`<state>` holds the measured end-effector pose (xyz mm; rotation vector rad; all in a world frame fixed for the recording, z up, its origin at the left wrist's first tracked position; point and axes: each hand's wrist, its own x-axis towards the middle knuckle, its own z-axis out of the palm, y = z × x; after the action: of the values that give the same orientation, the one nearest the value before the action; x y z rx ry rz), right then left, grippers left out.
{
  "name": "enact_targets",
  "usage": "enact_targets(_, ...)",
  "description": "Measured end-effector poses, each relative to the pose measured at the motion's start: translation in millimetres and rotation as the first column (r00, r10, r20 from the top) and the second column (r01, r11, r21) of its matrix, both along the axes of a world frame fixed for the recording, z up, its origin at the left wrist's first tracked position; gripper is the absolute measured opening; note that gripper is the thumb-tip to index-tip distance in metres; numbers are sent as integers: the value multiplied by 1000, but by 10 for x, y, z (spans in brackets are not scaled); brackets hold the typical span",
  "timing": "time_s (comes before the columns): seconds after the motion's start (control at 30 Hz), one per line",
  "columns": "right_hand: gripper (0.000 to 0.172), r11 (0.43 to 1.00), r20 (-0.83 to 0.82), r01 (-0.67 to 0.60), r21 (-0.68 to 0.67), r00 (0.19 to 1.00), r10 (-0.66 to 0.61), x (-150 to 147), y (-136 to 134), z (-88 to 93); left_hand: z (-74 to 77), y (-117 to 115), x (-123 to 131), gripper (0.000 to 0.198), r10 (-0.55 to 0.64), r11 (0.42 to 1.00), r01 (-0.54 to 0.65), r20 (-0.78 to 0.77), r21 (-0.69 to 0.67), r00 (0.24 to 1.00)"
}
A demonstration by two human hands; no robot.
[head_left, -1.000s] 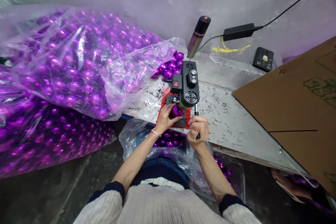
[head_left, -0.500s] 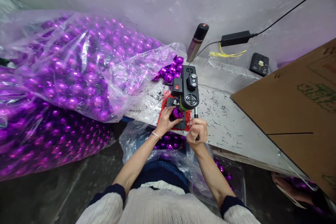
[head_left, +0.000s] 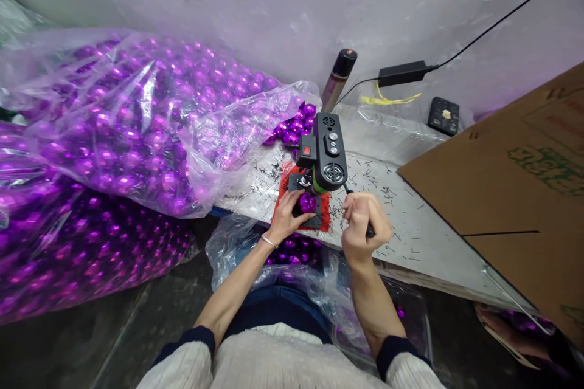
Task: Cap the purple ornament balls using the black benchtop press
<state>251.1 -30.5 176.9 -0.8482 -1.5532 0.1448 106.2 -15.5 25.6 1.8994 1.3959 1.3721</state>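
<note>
A shiny purple ball ornament (head_left: pixel 307 202) sits low at the front of a black bench drill press (head_left: pixel 329 144), gripped between the thumb and fingers of my left hand (head_left: pixel 287 215). My right hand (head_left: pixel 366 226) is wrapped round the press's lever handle (head_left: pixel 370 231), to the right of the machine's head. The base of the press stands on a red mat (head_left: pixel 325 219). Whether the tool touches the ornament is hidden under the head.
Large clear plastic bags (head_left: pixel 150 109) of purple ornaments fill the left, with loose ornaments (head_left: pixel 294 127) spilling behind the machine. A spray can (head_left: pixel 337 79) stands near the wall. Dark shavings litter the white table (head_left: pixel 401 228). A cardboard box (head_left: pixel 515 194) leans at right; a power adapter (head_left: pixel 402 73) hangs behind.
My right hand has swung the lever handle outward to the right and nearer the camera. My left hand stays at the machine's base with the ornament.
</note>
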Motion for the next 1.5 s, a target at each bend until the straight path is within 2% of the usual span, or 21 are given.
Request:
enact_targets(0.07,32,1000,-9,2,8,1000,-2,-14,-4,33,18,-153,-34,71,-16,999,18,-47,45,999)
enact_targets(0.13,31,1000,6,2,19,1000,-2,-5,-17,-17,7,-392,-83,73,-55,992,70,-130,109,990)
enact_targets(0.2,30,999,40,-12,30,999,11,21,-30,-95,-75,-678,-137,72,-134,974,170,-226,150,965)
enact_targets(0.27,29,999,69,-30,45,997,27,50,-33,-159,-236,-946,-186,72,-216,956,263,-299,128,929)
enact_targets(0.33,29,997,79,-40,61,996,35,71,-28,-189,-425,-1136,-223,70,-292,943,331,-385,35,875)
enact_targets(0.37,29,997,79,-41,68,996,36,78,-25,-192,-501,-1194,-237,72,-308,948,313,-414,-58,857)
enact_targets(0.43,29,996,84,-45,73,996,39,87,-21,-188,-560,-1230,-256,80,-308,947,232,-427,-221,850)
enact_targets(0.47,30,996,92,-48,73,995,41,91,-19,-187,-529,-1210,-265,83,-301,941,198,-408,-275,862)
enact_targets(0.53,30,996,105,-52,73,994,44,101,-18,-194,-340,-1090,-294,73,-317,927,220,-321,-303,892)
enact_targets(0.6,29,996,109,-54,71,993,47,111,-16,-215,-32,-849,-352,39,-380,914,330,-218,-234,899)
enact_targets(0.63,29,996,108,-54,70,993,46,115,-15,-227,139,-678,-393,29,-352,931,323,-190,-169,916)
enact_targets(0.7,29,997,103,-49,63,994,42,119,-13,-243,458,-237,-491,27,-175,985,172,-200,-34,964)
enact_targets(0.77,29,997,100,-40,64,994,33,115,-14,-236,697,286,-595,29,53,998,-61,-236,-25,970)
enact_targets(0.83,30,997,108,-35,70,994,27,109,-17,-210,838,795,-690,36,225,949,-281,-313,-146,923)
enact_targets(0.9,30,996,127,-39,78,991,28,103,-21,-176,896,1194,-769,45,324,856,-442,-387,-269,863)
enact_targets(0.97,30,996,147,-46,80,989,34,101,-23,-151,899,1447,-832,49,366,799,-507,-409,-322,836)
enact_targets(1.1,29,996,160,-40,79,987,27,100,-24,-146,848,1642,-900,61,318,821,-465,-411,-331,854)
enact_targets(1.27,28,996,169,-32,87,985,17,102,-30,-146,845,1690,-861,52,284,804,-477,-476,-355,832)
enact_targets(1.4,29,995,185,-43,90,982,26,104,-35,-131,812,1517,-849,48,254,815,-458,-492,-355,833)
enact_targets(1.5,29,995,182,-41,94,983,23,102,-31,-130,741,1317,-925,58,230,845,-426,-499,-324,836)
